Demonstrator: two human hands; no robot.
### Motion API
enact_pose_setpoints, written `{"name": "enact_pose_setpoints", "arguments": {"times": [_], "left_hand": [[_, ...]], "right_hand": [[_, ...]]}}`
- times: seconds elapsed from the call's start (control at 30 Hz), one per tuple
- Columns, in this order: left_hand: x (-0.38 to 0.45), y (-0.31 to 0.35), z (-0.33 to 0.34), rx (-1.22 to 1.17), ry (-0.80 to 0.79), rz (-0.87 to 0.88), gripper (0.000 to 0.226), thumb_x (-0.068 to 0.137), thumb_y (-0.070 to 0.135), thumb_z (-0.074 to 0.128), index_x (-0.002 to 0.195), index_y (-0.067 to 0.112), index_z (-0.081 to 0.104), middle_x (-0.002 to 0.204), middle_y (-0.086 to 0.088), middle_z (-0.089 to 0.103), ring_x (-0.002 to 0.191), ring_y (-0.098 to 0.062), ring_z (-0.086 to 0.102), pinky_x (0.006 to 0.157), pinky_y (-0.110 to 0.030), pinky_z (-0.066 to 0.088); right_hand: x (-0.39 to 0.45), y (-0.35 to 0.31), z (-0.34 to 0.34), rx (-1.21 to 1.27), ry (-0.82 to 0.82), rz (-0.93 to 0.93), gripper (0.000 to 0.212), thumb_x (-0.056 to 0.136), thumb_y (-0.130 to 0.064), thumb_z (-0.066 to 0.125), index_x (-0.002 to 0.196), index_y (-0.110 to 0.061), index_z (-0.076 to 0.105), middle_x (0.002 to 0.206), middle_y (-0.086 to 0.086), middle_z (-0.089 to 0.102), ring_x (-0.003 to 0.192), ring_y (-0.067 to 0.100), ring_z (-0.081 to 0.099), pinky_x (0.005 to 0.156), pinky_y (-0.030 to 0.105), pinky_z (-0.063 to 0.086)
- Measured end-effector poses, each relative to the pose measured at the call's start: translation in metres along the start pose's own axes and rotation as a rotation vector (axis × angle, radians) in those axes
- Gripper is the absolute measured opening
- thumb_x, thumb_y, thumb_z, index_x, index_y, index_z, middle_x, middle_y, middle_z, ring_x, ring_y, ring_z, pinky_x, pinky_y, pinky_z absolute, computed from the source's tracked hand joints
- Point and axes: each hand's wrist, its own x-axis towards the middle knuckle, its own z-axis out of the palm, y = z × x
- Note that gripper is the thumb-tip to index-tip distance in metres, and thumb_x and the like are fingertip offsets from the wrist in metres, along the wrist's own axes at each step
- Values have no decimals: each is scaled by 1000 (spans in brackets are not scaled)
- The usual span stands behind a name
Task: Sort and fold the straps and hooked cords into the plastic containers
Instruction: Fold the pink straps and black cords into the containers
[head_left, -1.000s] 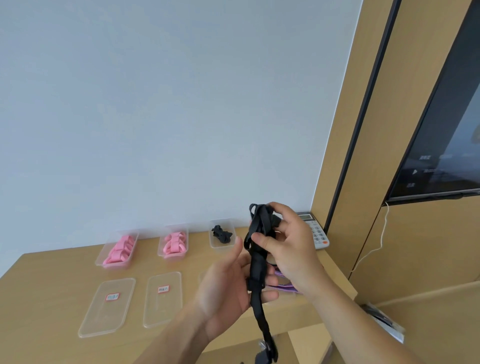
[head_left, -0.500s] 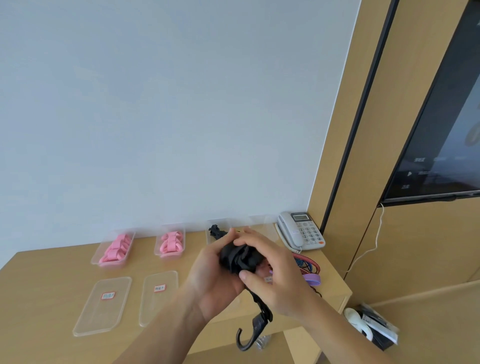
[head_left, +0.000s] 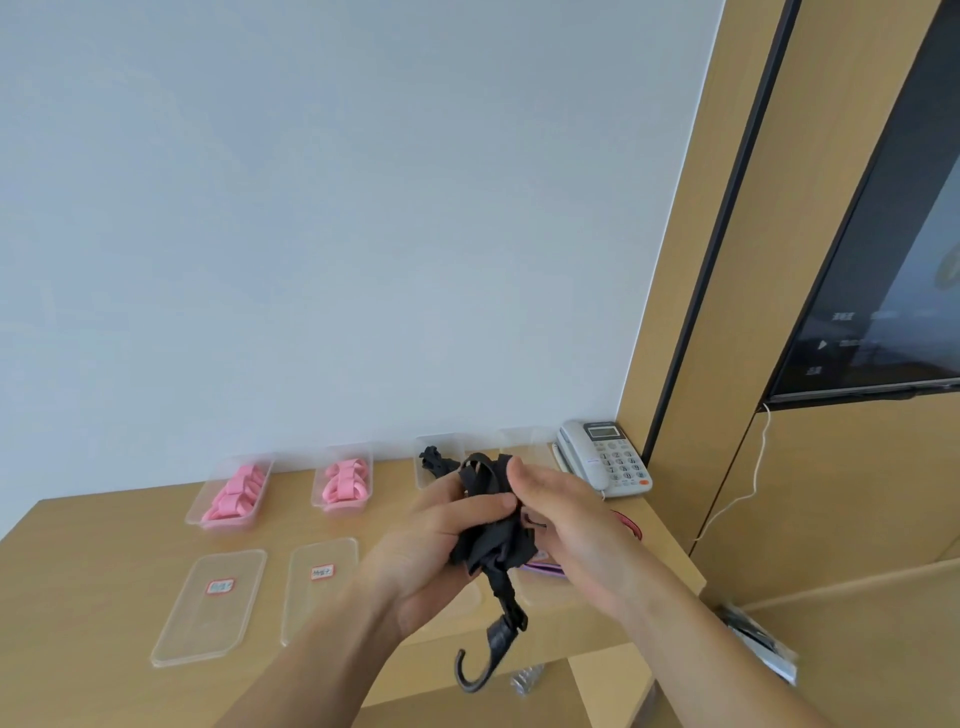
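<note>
Cord (head_left: 488, 525) bundled in left hand (head_left: 431, 551), thumb curled over; hook (head_left: 485, 665) dangling straight below grip; right hand (head_left: 566, 525) flat alongside.

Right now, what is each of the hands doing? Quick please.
Left hand: closed around the folded black cord, hook dangling.
Right hand: open, fingers straight, pressing the cord.
</note>
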Motion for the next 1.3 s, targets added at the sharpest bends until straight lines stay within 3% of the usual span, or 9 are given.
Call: {"name": "enact_pose_setpoints", "arguments": {"times": [0.37, 0.53, 0.63, 0.77, 0.87, 0.97, 1.13, 1.23, 1.3], "left_hand": [[1, 6, -11, 243, -56, -36, 49, 87, -13, 64, 129, -7, 40, 96, -19, 58, 72, -27, 61, 68, -41, 54], [-1, 6, -14, 294, -27, -23, 56, 85, -10, 71, 135, -2, 46, 115, -32, 61, 92, -27, 70, 79, -39, 57], [-3, 7, -16, 270, -31, 13, 64, 84, 3, 79, 138, 8, 45, 127, -26, 65, 112, -30, 70, 88, -36, 58], [-2, 3, -27, 278, -6, 12, 72, 92, 49, 64, 150, 18, 35, 132, -20, 67, 119, -29, 68, 100, -41, 52], [-2, -2, -28, 424, -35, -11, 63, 93, 62, 49, 142, 22, 53, 128, -17, 69, 111, -28, 69, 91, -39, 51], [1, -8, -26, 378, -43, -65, 65, 94, 67, 40, 132, 21, 63, 114, -12, 76, 109, -24, 71, 100, -39, 47], [-5, -17, -32, 377, -4, -42, 38, 97, 28, 55, 124, 3, 64, 104, -15, 75, 107, -20, 72, 94, -28, 49], [-2, -19, -29, 638, 92, -22, 16, 104, 9, 55, 110, 10, 69, 92, -2, 79, 94, -8, 74, 80, -18, 50], [2, -22, -25, 730, 168, -23, 16, 104, 11, 55, 102, 18, 70, 82, -1, 77, 80, -13, 73, 75, -26, 54]], "right_hand": [[7, -2, -7, 33, -132, -3, 19, 88, -12, 73, 106, -5, 74, 102, 13, 72, 97, 27, 69, 80, 32, 55], [14, 3, 0, 37, -1, -48, 25, 80, -20, 75, 102, -8, 75, 104, 24, 70, 93, 41, 64, 81, 51, 45], [15, 0, 5, 30, 59, -82, 17, 86, -13, 73, 103, -10, 75, 107, 19, 75, 105, 40, 70, 96, 59, 50], [19, -10, 4, 110, 177, -91, 9, 93, -4, 66, 92, -7, 75, 98, 17, 76, 94, 33, 73, 96, 56, 53], [22, -15, 3, 177, 189, -83, 10, 96, -6, 62, 92, 0, 69, 94, 20, 73, 87, 35, 70, 86, 56, 51], [23, -20, 7, 228, 227, -102, 10, 98, -6, 59, 93, -2, 66, 88, 19, 71, 82, 32, 69, 85, 52, 54], [27, -24, 7, 309, 386, -115, 7, 99, -7, 60, 97, -5, 66, 88, 5, 75, 78, 27, 69, 77, 47, 56], [29, -20, 9, 278, 455, -132, 9, 99, -10, 61, 98, -5, 68, 90, 5, 76, 82, 27, 68, 76, 47, 55], [31, -18, 12, 270, 502, -142, 10, 99, -12, 61, 101, -4, 67, 93, 4, 76, 86, 27, 68, 76, 48, 56]]}}
